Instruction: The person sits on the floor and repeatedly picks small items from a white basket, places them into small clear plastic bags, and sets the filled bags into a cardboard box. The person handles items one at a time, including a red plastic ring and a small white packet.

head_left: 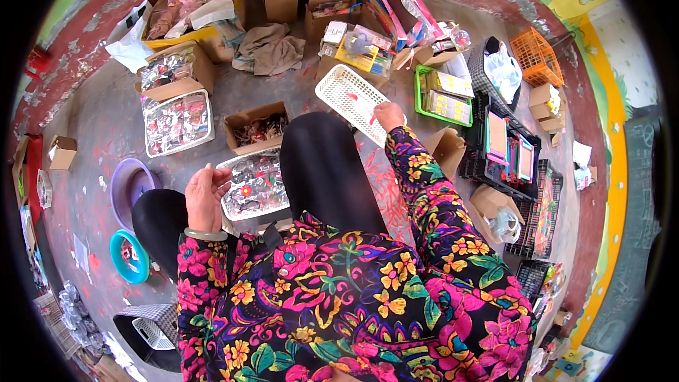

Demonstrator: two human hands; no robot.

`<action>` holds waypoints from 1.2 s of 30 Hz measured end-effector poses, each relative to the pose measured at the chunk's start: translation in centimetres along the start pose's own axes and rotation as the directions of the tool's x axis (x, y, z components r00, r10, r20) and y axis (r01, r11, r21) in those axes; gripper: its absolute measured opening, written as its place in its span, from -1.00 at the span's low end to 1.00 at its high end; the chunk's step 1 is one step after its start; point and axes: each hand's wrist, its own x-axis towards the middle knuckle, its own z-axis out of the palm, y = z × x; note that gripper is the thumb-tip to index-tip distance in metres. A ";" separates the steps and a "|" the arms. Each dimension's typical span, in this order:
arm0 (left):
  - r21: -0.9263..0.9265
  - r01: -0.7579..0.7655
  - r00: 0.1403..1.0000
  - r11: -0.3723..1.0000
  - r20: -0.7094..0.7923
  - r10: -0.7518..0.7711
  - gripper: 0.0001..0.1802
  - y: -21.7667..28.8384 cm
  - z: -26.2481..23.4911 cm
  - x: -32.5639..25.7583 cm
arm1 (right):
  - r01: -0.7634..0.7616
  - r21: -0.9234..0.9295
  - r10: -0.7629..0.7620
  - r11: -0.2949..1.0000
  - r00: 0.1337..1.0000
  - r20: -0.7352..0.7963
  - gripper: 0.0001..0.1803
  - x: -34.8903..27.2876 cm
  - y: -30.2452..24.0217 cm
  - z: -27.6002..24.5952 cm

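My right hand (pixel 388 116) is closed at the right edge of a white perforated plastic basket (pixel 332 85). A small red piece (pixel 373 119) shows at its fingertips, its kind too small to tell. Another small red piece (pixel 351 98) lies inside that basket. By my left knee, my left hand (pixel 205 189) is raised with its fingers loosely bent and apart, and nothing shows in it. Close to its fingers stands a white basket (pixel 225 211) of small items in clear bags. A bangle (pixel 206 235) circles my left wrist.
Ahead are a cardboard box of small goods (pixel 249 147) and another full white basket (pixel 210 114). A purple basin (pixel 122 194) and a turquoise basin (pixel 114 257) sit at left. A green basket (pixel 420 99) and black crates (pixel 475 143) stand at right. Red scraps (pixel 397 194) litter the floor.
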 end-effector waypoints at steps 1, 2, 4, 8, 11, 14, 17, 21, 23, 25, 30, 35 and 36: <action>0.007 0.007 1.000 1.000 0.003 -0.007 -0.74 -0.1 0.1 0.1 | 0.008 0.013 -0.007 1.000 0.999 -0.050 -0.81 0.1 -0.6 0.4; 0.014 0.014 1.000 1.000 0.007 -0.014 -0.74 -0.2 0.2 0.1 | -0.008 -0.019 0.007 1.000 0.998 -0.062 -0.80 0.3 -1.1 0.6; 0.033 0.017 1.000 0.999 0.012 -0.018 -0.74 -0.5 0.2 0.2 | -0.038 -0.084 0.031 0.996 0.996 -0.087 -0.78 0.8 -2.5 0.7; 0.056 0.034 0.999 0.998 -0.016 -0.034 -0.75 -0.5 0.3 -0.4 | -0.048 -0.127 0.048 0.991 0.999 0.000 -0.66 -0.2 -5.0 0.2; 0.052 0.037 0.999 0.998 -0.017 -0.036 -0.76 -0.5 0.3 -0.4 | -0.090 -0.230 0.098 0.969 0.995 0.023 -0.51 -0.8 -6.2 0.3; 0.047 0.040 0.999 0.998 -0.016 -0.039 -0.76 -0.6 0.3 -0.4 | -0.089 -0.273 0.098 0.958 0.995 0.023 -0.43 -1.0 -6.3 0.6; 0.057 0.040 0.999 0.998 -0.015 -0.039 -0.76 -0.7 0.5 -0.6 | -0.104 -0.271 0.107 0.957 0.994 -0.004 -0.44 -1.3 -6.2 0.8; 0.070 0.037 0.999 0.997 -0.023 -0.035 -0.76 -0.6 0.4 -0.9 | -0.090 -0.254 0.107 0.963 0.993 0.056 -0.47 -0.9 -6.3 0.7; 0.065 0.038 0.999 0.997 -0.015 -0.037 -0.76 -0.7 0.3 -0.7 | -0.083 -0.213 0.097 0.973 0.994 0.056 -0.50 -0.2 -5.7 0.7; 0.061 0.045 0.999 0.997 -0.003 -0.045 -0.76 -0.9 0.1 -0.5 | 0.007 -0.280 0.035 0.960 0.989 0.144 -0.52 1.6 -4.1 1.6; 0.067 0.046 0.999 0.997 -0.006 -0.046 -0.76 -1.0 -0.4 -0.7 | 0.042 -0.423 0.095 0.905 0.950 0.297 -0.56 3.1 -3.4 2.8; 0.093 0.045 0.999 0.995 0.004 -0.045 -0.75 -0.9 -0.1 -0.5 | 0.138 -0.477 0.034 0.868 0.941 0.336 -0.58 3.8 -2.9 2.7; 0.095 0.042 0.999 0.995 0.006 -0.043 -0.74 -0.9 0.0 -0.5 | 0.150 -0.481 0.015 0.864 0.947 0.321 -0.57 3.9 -2.7 2.7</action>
